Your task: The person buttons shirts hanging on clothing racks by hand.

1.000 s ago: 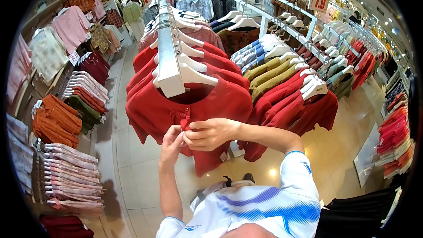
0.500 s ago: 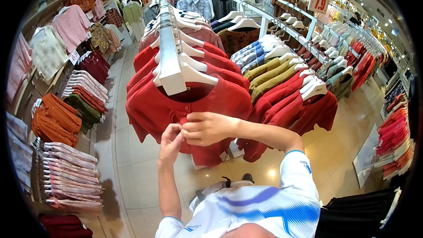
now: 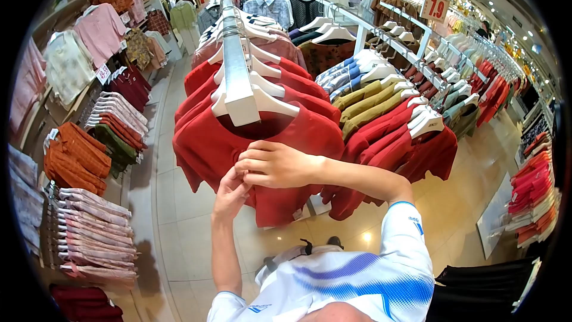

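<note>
Red garment (image 3: pixel 316 143) hangs foremost on the near rail (image 3: pixel 241 110), neckline on a white hanger (image 3: pixel 274 106), lower part hanging clear of the floor (image 3: pixel 193 262); left hand (image 3: pixel 229 195) at its front below the neckline, grip drawn together, seemingly clamped on cloth at the opening; right hand (image 3: pixel 274 166) comes over from the other side, grip likewise closed on the front, fingers curled, meeting the left fingertips; exact bit of cloth pinched is hidden behind the fingers. Risks, as judged: a downward pull could drag the wide neckline off the hanger's shoulder, or tip the hanger on the rail; a hard tug on the small pinched area could strain a seam or fastening; crowded fingertips block the view, so a fold could be caught unnoticed; the right forearm passes close to the neighbouring red garments (image 3: pixel 372 152), so a sideways swing might brush them. Containers: no box, bin or basket made out near the hands; the racks carry clothes on hangers; a price sign (image 3: pixel 434 6) stands above the farther rack.
</note>
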`<state>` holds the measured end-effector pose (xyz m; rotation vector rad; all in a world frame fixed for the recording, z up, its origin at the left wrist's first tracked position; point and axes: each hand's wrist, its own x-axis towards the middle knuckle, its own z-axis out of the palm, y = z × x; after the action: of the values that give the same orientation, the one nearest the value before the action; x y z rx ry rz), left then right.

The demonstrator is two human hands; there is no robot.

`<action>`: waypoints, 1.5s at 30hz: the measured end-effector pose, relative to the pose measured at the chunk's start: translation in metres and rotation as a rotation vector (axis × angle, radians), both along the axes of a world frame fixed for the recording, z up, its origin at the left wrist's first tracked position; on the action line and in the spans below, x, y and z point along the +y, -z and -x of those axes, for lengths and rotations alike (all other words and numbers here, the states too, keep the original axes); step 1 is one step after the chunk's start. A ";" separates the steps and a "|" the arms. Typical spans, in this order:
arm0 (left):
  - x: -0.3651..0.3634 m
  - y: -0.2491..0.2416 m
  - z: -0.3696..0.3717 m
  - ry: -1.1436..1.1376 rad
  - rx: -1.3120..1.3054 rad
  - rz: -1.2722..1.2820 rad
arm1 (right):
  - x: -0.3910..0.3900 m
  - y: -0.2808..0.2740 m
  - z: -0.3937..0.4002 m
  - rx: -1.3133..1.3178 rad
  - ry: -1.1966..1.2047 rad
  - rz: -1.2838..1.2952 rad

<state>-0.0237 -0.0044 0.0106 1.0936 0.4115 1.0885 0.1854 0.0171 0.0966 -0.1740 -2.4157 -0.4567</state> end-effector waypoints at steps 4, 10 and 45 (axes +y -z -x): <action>-0.001 -0.012 -0.003 -0.088 0.217 -0.079 | 0.008 -0.004 0.003 -0.038 0.017 0.098; -0.003 -0.013 -0.002 -0.199 0.348 -0.204 | 0.021 0.000 0.003 -0.095 0.117 0.152; 0.002 -0.001 -0.019 -0.550 0.286 -0.599 | 0.033 -0.011 0.004 -0.026 -0.022 0.325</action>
<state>-0.0052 -0.0020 0.0117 1.7384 0.6608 1.6045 0.1810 0.0500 0.1074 -0.2830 -2.5012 -0.0532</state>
